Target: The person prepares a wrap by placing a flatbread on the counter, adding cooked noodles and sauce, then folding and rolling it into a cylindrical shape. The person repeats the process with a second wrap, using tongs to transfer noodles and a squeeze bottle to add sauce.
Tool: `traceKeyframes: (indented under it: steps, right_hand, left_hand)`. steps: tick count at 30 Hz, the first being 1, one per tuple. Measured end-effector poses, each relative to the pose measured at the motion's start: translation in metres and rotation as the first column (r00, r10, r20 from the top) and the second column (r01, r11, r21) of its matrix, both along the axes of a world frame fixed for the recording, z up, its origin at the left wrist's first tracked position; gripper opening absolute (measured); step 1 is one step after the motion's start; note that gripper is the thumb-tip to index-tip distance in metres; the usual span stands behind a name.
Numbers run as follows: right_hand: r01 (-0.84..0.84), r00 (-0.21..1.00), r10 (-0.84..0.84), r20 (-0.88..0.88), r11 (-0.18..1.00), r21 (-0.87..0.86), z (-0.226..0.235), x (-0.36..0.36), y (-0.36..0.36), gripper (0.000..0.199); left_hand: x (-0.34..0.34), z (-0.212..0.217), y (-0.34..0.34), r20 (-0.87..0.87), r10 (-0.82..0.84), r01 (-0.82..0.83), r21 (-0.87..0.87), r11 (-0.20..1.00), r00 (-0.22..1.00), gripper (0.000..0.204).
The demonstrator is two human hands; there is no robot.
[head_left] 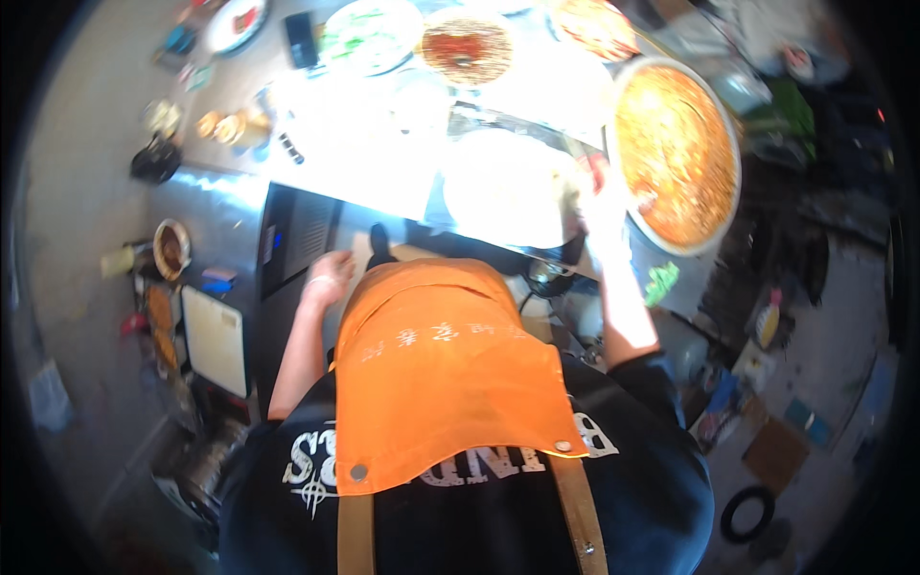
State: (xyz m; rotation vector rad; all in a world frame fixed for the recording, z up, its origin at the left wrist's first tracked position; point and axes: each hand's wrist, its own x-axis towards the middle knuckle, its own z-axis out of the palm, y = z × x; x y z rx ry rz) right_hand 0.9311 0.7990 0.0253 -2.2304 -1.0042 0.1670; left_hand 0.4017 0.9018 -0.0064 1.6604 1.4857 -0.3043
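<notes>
My left hand [331,273] hangs low beside the orange apron [450,374], its fingers curled in. Whether anything is inside it is hidden. My right hand [601,206] reaches forward to the right rim of a round white surface [508,187], so bright that its detail is washed out. A thin reddish thing [592,171] shows at the fingers, which look closed; its kind is not clear. Just right of that hand stands a large oval basin [623,125] filled with an orange-brown, chunky mixture [676,144].
Along the back are a plate of green pieces [369,36], a round tray of dark red food [467,48], another orange dish [596,27] and a dark phone-like slab [301,40]. Jars [230,126] stand left. A pale board [214,338] lies lower left; a green leaf [661,284] lies below the basin.
</notes>
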Motion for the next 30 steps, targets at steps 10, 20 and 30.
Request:
traceKeyframes:
  steps: [10,20,30]
  right_hand:
    - [0.051,0.799,0.008,0.602,0.995,-0.081,-0.074,0.003,0.147,0.033]
    - [-0.087,0.274,-0.005,-0.962,0.996,-0.03,-0.1,-0.306,0.21,0.042]
    - [-0.294,0.45,0.015,-0.893,0.947,-0.132,-0.081,-0.401,0.331,0.06]
  left_hand:
    - [-0.089,0.038,0.026,0.035,0.154,-0.155,0.05,0.987,0.988,0.038]
    - [-0.192,0.023,0.057,0.005,0.113,-0.114,0.04,0.993,0.994,0.039]
    - [-0.275,0.003,0.035,0.08,0.296,-0.302,0.09,0.949,0.952,0.035]
